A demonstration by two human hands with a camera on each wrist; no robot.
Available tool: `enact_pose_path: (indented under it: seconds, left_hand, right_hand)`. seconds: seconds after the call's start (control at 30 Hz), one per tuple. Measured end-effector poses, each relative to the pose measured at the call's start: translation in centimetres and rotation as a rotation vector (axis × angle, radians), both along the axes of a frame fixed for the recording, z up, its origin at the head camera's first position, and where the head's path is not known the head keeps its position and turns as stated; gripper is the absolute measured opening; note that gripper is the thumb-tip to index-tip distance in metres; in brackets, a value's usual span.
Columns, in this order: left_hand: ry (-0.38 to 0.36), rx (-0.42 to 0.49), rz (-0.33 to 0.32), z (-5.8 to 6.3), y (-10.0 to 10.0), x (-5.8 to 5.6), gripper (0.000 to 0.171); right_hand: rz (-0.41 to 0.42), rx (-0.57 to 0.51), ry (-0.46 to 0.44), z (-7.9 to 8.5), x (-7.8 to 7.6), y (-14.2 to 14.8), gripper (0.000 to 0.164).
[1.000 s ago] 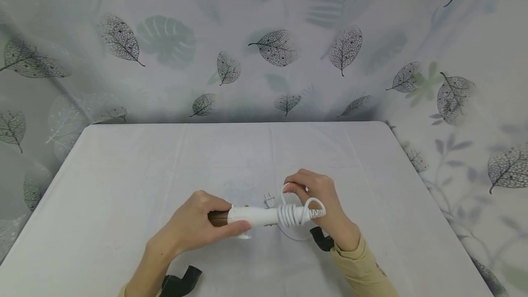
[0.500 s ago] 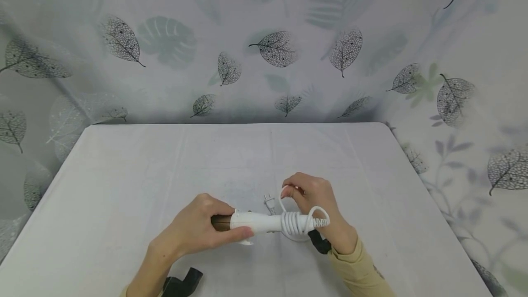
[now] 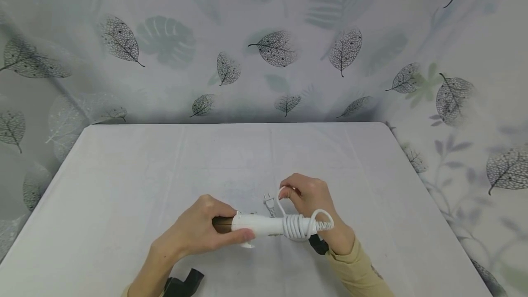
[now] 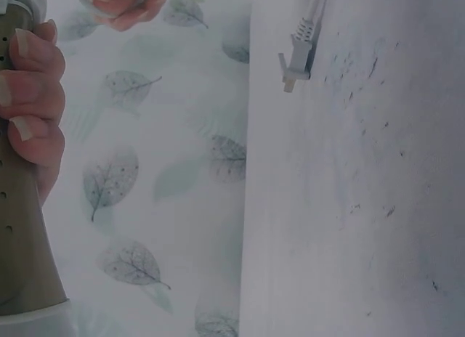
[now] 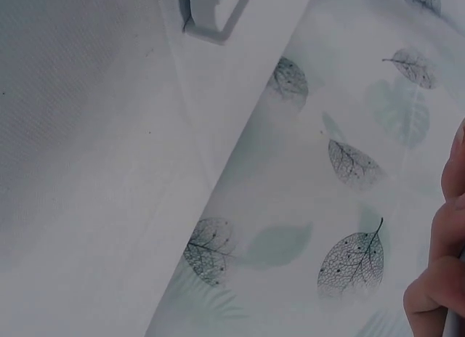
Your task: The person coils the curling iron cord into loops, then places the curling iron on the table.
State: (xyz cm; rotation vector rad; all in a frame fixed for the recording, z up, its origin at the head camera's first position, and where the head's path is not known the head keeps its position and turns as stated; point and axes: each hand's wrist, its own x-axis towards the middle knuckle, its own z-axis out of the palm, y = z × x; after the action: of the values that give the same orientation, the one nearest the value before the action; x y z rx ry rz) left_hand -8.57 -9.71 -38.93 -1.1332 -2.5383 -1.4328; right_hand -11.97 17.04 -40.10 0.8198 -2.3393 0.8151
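My left hand [image 3: 198, 226] grips a hair straightener [image 3: 257, 224] round its brown, perforated part, the thumb lying along its white handle. It is held crosswise above the table, handle toward the right. White cord [image 3: 297, 227] is wound in several turns round the handle's end. With thumb and fingertips, my right hand [image 3: 311, 198] pinches a stretch of that cord, drawn up beyond the handle. The two-pin plug [image 3: 269, 203] lies behind the handle; the left wrist view shows the plug [image 4: 298, 57] against the white surface. In the right wrist view, curled fingers [image 5: 443, 271] appear at the edge.
A white-covered table [image 3: 231, 159] spreads under both hands, its far edge against a leaf-patterned curtain [image 3: 268, 49]. Black bands [image 3: 183, 283] are worn at the wrists, and a tan sleeve [image 3: 359, 269] covers the right forearm.
The hair straightener and left hand have shifted slightly right and nearer the body. My right hand has moved a little left and down, still pinching the cord.
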Motion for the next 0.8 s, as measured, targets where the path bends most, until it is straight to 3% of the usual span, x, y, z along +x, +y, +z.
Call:
enact_pose_path:
  seconds: [0.2,0.43,0.67,0.8]
  left_hand:
    - [0.003,-0.021,0.010,0.3,-0.1,0.1,0.049]
    - [-0.034,-0.119,0.039,0.5,-0.4,0.2,0.059]
    - [-0.011,-0.257,0.101,0.3,-0.6,0.1,0.064]
    - [-0.030,-0.334,0.133,0.1,-0.6,0.0,0.065]
  right_hand:
    - [-0.048,-0.042,0.004,0.6,0.1,0.3,0.018]
    - [0.032,-0.088,-0.015,1.0,-0.2,1.4,0.020]
    - [-0.029,-0.040,-0.028,1.1,-0.3,2.4,0.025]
    - [0.023,-0.034,-0.059,1.4,-0.2,2.5,0.024]
